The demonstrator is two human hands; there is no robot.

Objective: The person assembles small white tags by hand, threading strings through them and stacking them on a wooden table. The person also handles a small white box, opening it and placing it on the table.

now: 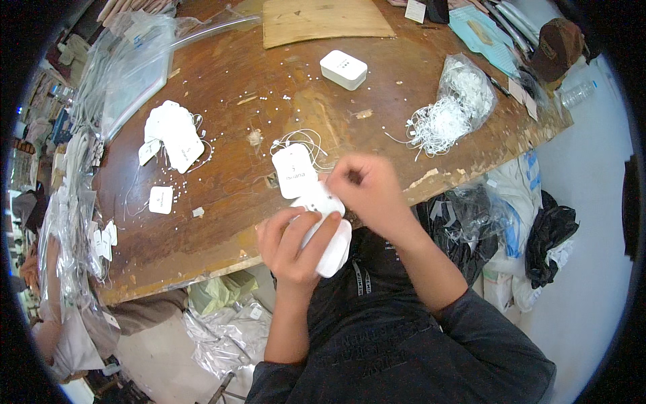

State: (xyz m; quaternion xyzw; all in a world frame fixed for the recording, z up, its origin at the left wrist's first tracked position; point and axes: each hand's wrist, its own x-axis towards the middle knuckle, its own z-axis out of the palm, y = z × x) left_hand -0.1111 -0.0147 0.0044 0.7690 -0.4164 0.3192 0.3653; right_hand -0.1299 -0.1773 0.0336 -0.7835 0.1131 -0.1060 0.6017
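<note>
My left hand (pixel 291 252) grips a small stack of white hang tags (pixel 333 254) with rounded corners, just over the table's near edge. Close beside it, my right hand (pixel 369 192) is curled in a pinch at the upper end of the stack. It is slightly blurred, and whatever its fingertips hold is hidden. Just beyond the stack, a white printed tag (pixel 294 165) lies on the wooden table (pixel 235 202), with loops of thin white string (pixel 306 137) at its far end.
A pile of strung tags (pixel 175 135) and a single square tag (pixel 161 200) lie left. To the right, a tangle of white strings (pixel 439 128) spills by a clear plastic bag (pixel 471 87). Farther back are a white box (pixel 344 70) and a board (pixel 326 21). Small white bits dot the tabletop.
</note>
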